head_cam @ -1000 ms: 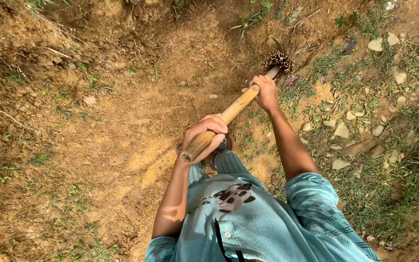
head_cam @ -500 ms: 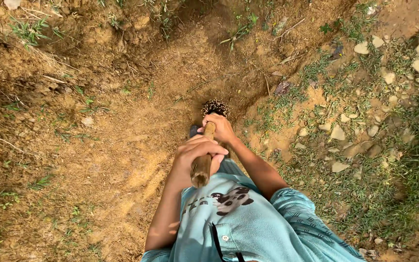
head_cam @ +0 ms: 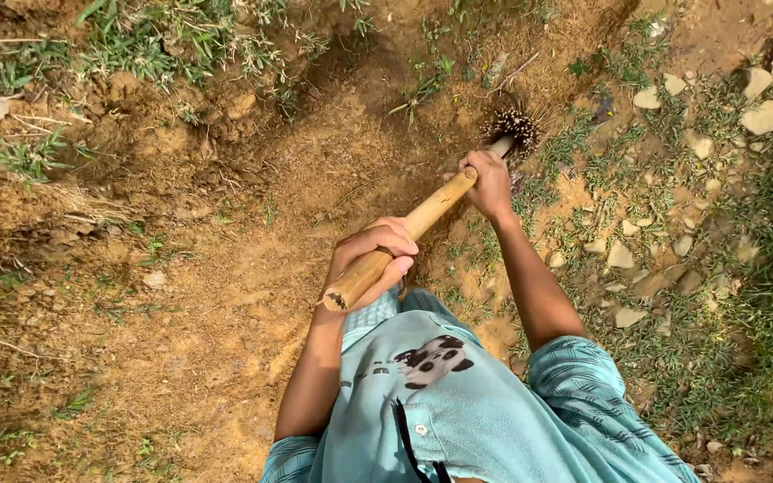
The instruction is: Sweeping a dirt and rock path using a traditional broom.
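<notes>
Both my hands grip a long wooden broom handle (head_cam: 431, 213) that slants from lower left to upper right. My left hand (head_cam: 370, 259) is closed around the near end of the handle, just above my light blue shirt. Further up the stick, my right hand (head_cam: 488, 182) is closed on it close to the broom's head. The bristle head (head_cam: 513, 128), a dark bundle of thin stiff twigs, presses on the bare brown soil at the edge of a dirt channel.
Bare orange-brown earth (head_cam: 225, 295) spreads to the left and ahead. A grassy bank (head_cam: 163, 36) rises at the top left. Pale flat stones (head_cam: 767, 116) and sparse grass lie scattered on the right. My blue trouser leg shows below the handle.
The broom has swung from pointing straight ahead out to the upper right. My right hand has stretched out along the handle, away from my left hand.
</notes>
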